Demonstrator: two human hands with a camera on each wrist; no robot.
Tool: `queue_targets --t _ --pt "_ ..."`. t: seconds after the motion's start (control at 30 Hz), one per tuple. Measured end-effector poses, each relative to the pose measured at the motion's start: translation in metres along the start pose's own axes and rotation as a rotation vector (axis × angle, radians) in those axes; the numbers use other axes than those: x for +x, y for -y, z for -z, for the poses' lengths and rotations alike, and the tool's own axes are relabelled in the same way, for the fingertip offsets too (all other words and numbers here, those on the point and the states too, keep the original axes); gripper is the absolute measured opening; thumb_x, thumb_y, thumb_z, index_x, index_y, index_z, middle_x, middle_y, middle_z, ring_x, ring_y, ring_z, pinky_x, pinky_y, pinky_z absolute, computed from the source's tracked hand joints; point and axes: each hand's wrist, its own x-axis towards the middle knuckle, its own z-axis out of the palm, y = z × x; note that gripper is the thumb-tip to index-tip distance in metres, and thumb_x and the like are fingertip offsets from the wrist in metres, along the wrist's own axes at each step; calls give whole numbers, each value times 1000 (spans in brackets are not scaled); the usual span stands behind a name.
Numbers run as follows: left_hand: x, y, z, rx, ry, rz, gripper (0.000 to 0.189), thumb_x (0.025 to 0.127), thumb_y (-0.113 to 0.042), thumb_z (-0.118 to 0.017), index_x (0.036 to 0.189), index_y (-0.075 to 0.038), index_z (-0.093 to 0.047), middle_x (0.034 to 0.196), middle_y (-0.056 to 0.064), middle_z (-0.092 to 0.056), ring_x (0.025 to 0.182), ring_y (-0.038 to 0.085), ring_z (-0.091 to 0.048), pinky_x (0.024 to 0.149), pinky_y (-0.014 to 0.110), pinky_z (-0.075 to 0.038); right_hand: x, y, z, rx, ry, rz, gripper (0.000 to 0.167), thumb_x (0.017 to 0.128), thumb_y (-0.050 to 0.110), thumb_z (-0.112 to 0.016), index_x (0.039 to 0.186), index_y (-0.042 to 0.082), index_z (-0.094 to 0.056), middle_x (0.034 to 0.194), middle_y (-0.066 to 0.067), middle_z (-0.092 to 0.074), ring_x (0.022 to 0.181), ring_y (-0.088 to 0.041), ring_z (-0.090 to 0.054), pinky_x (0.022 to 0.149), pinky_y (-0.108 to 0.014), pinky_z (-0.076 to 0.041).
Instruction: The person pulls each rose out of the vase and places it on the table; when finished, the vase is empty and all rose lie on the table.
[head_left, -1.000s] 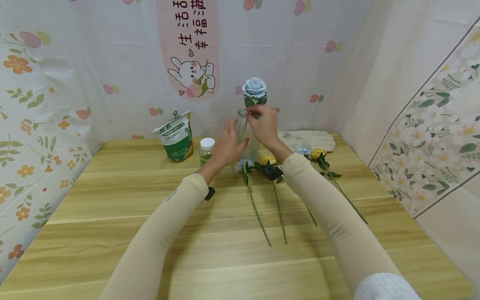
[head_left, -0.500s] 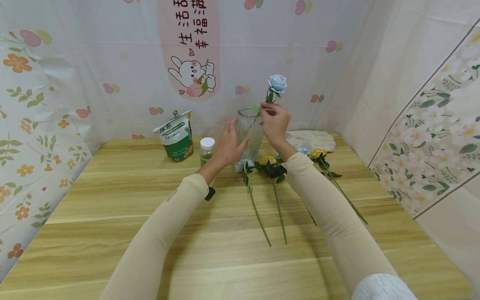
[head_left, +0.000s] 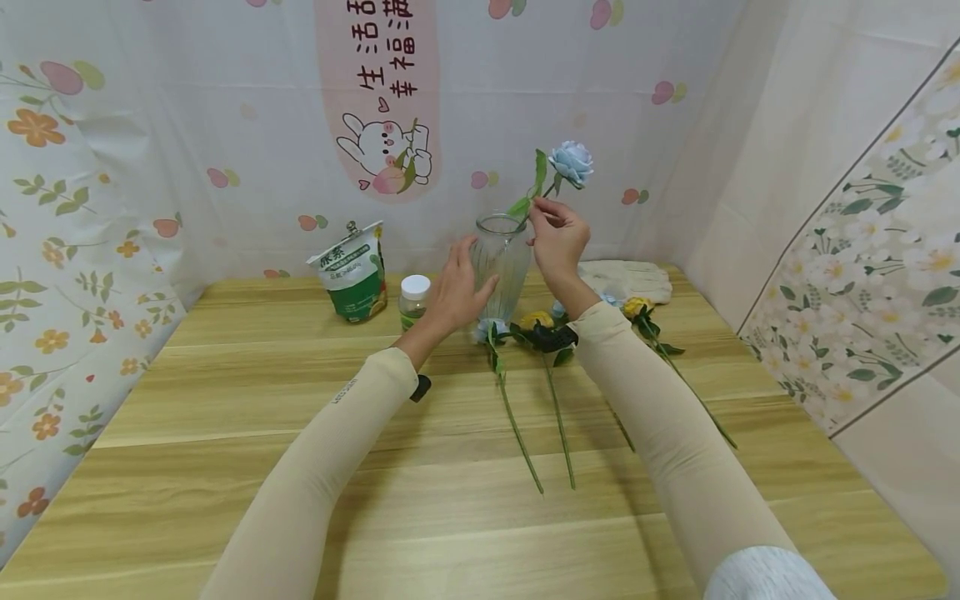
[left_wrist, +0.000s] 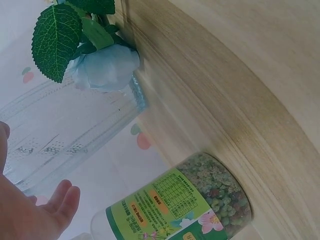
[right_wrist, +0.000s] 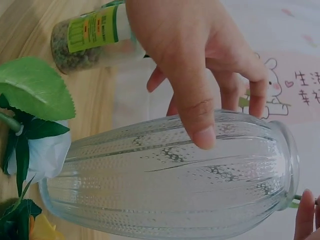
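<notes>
My left hand (head_left: 455,287) holds the ribbed clear glass vase (head_left: 501,267) from its left side, thumb in front and fingers behind, as the right wrist view shows. The vase (right_wrist: 170,175) stands upright. At its mouth, my right hand (head_left: 558,237) pinches the stem of a light blue rose (head_left: 572,163), which leans right with green leaves (head_left: 527,200) beside the stem. Whether the stem's lower end is inside the vase cannot be told. Another blue rose (left_wrist: 107,67) lies at the vase's foot.
A lidded jar (head_left: 414,298) stands left of the vase, with a green-and-white pouch (head_left: 356,275) farther left. Yellow roses (head_left: 536,320) lie on the wooden table (head_left: 450,517), stems toward the front. Pale gloves (head_left: 630,280) lie at the back right.
My right hand has moved right from over the vase mouth, and the blue rose has gone right and slightly up, tilting rightward. The left hand stays on the vase.
</notes>
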Motion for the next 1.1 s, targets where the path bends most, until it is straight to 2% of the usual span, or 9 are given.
queue_targets --t 0.23,0.37,0.6,0.77,0.83,1.1 --pt "0 0 -1 5 1 18 73 99 -40 -59 153 -12 -20 151 12 -33 103 29 -57 64 38 -46 6 3 2 135 -71 -53 14 90 2 -69 102 -4 -74 94 -8 -68 64 -14 -63 49 -20 -51" --pt "-1 0 -2 5 0 18 73 98 -41 -59 153 -14 -19 151 11 -33 98 27 -57 59 36 -44 11 2 4 206 -93 -79 13 89 -2 -70 101 -6 -73 92 -10 -69 53 -15 -57 49 -21 -51" --pt "-1 0 -2 4 -1 11 73 98 -40 -59 153 -13 -19 152 12 -33 103 29 -58 63 38 -46 13 3 10 262 -95 -119 13 89 -3 -70 101 -3 -74 105 -26 -68 59 -15 -64 49 -21 -52" --pt "-1 -1 -2 15 -7 6 73 98 -40 -60 153 -14 -19 152 12 -34 96 28 -58 60 37 -45 14 2 10 270 -92 -104 11 88 0 -72 98 -3 -74 88 -16 -71 51 -14 -60 52 -21 -53" --pt "-2 -1 -2 18 -9 7 73 98 -40 -60 153 -14 -20 151 12 -34 98 28 -58 61 37 -45 13 2 9 252 -82 -93 11 88 2 -73 98 -3 -74 84 -11 -71 48 -14 -57 52 -21 -52" --pt "-2 -2 -1 20 0 20 73 98 -40 -60 153 -13 -19 152 12 -33 109 30 -57 67 39 -47 12 2 5 241 -88 -100 20 82 -10 -72 98 1 -73 93 -10 -69 57 -12 -61 49 -21 -51"
